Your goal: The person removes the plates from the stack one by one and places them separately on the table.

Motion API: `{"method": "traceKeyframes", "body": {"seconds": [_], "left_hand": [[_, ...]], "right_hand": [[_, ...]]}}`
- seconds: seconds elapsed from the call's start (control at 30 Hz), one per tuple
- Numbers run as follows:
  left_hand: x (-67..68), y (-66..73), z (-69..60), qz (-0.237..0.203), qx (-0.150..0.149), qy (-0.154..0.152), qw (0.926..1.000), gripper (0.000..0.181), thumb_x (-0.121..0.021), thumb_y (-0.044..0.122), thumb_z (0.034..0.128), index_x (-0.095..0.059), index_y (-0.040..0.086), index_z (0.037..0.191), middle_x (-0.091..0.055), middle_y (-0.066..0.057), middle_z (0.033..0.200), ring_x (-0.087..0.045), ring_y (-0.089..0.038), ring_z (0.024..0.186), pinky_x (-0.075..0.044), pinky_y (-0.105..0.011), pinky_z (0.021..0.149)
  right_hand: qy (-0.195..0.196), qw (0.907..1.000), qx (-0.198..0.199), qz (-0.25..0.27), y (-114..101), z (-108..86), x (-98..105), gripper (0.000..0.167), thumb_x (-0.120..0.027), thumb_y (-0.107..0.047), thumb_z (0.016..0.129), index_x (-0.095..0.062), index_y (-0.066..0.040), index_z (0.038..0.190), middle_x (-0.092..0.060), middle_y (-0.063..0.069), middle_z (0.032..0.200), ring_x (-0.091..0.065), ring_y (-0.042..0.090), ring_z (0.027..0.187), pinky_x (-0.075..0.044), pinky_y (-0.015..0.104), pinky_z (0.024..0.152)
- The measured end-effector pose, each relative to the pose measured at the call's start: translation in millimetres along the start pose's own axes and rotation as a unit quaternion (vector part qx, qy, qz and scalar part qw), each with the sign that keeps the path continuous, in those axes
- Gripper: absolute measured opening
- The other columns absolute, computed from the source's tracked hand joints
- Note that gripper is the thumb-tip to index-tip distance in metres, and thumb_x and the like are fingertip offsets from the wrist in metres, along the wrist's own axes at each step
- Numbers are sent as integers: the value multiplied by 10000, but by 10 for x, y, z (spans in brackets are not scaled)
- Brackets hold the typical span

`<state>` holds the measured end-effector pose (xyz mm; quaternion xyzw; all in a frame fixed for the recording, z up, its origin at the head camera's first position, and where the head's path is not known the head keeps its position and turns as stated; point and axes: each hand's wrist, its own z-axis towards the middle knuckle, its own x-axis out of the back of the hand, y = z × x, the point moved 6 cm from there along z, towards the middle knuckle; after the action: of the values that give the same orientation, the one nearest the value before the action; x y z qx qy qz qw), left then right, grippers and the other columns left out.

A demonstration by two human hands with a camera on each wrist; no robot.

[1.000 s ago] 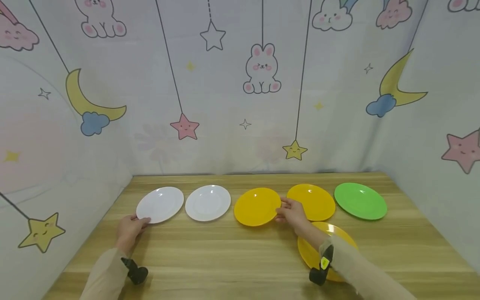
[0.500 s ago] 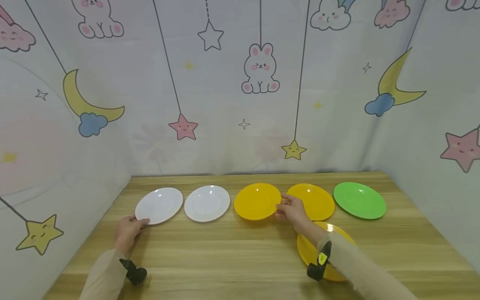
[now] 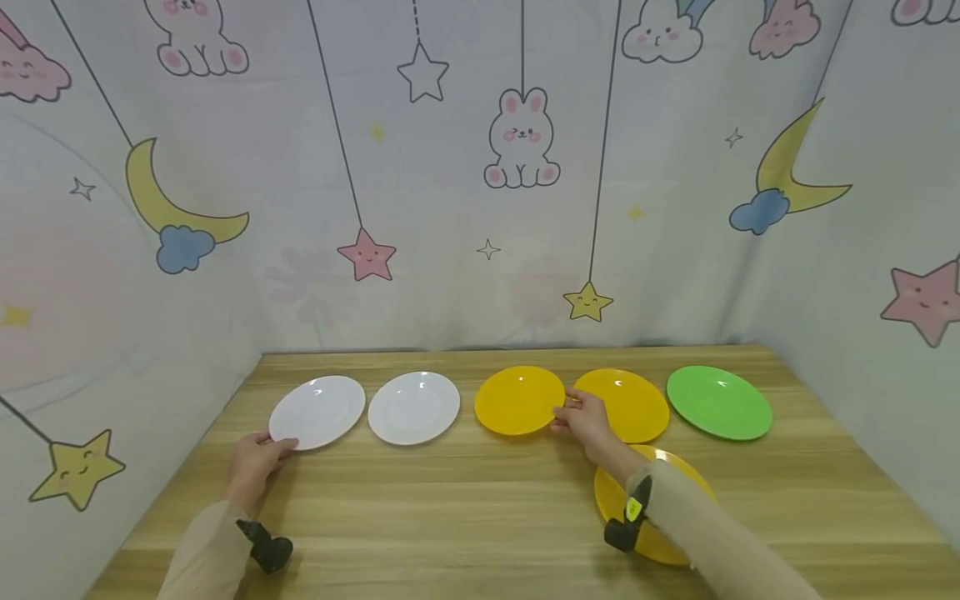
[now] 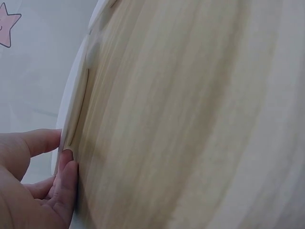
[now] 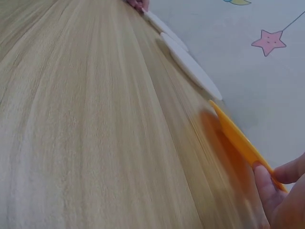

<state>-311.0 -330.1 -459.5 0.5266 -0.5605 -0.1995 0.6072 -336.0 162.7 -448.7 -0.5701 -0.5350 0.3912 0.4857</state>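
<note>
At the far left of the table, my left hand (image 3: pixel 255 469) pinches the near-left rim of a white plate (image 3: pixel 318 412). The left wrist view has the thumb on one face of that plate and fingers beneath its edge. My right hand (image 3: pixel 588 423) holds a yellow plate (image 3: pixel 520 400) by its right rim, thumb on top and fingers under it. In the right wrist view this yellow plate (image 5: pixel 240 138) is tilted, its near part raised off the wood over a shadow. A second white plate (image 3: pixel 414 407) lies between the two held plates.
Right of the held yellow plate lies another yellow plate (image 3: pixel 626 406), then a green plate (image 3: pixel 719 402). A third yellow plate (image 3: pixel 660 542) is partly under the right forearm. The wooden table (image 3: pixel 450 517) meets a printed cloth wall (image 3: pixel 450 308) at the back.
My right hand's yellow plate has moved back toward the wall, then slightly right. My left hand stays at the rim of the left white plate.
</note>
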Motion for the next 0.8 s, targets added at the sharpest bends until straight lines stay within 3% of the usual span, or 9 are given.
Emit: {"method": "traceKeyframes", "body": {"seconds": [0.2, 0.47, 0.8], "left_hand": [[0, -18, 19, -110, 21, -31, 9999, 631, -668, 133, 777, -383, -203, 1228, -589, -274, 1014, -554, -29, 598, -484, -148, 526], [-12, -17, 56, -32, 48, -99, 9999, 641, -670, 136, 775, -380, -202, 1235, -553, -304, 1110, -563, -24, 619, -491, -135, 531], [-3, -27, 72, -95, 121, -92, 9998, 633, -670, 112, 779, -372, -208, 1236, -538, -320, 1121, -560, -27, 631, -507, -156, 534]], "right_hand": [[-22, 9996, 48, -280, 25, 36, -3, 537, -555, 37, 864, -336, 78, 1352, -522, 275, 1167, -628, 130, 689, -556, 318, 701], [-52, 9969, 181, -762, 53, 64, -3, 552, -583, 36, 842, -361, 65, 1346, -520, 267, 1202, -634, 153, 723, -559, 291, 661], [-76, 9890, 627, -1337, 59, 26, -6, 579, -636, 58, 788, -395, 87, 1314, -487, 259, 1262, -631, 219, 878, -559, 295, 663]]}}
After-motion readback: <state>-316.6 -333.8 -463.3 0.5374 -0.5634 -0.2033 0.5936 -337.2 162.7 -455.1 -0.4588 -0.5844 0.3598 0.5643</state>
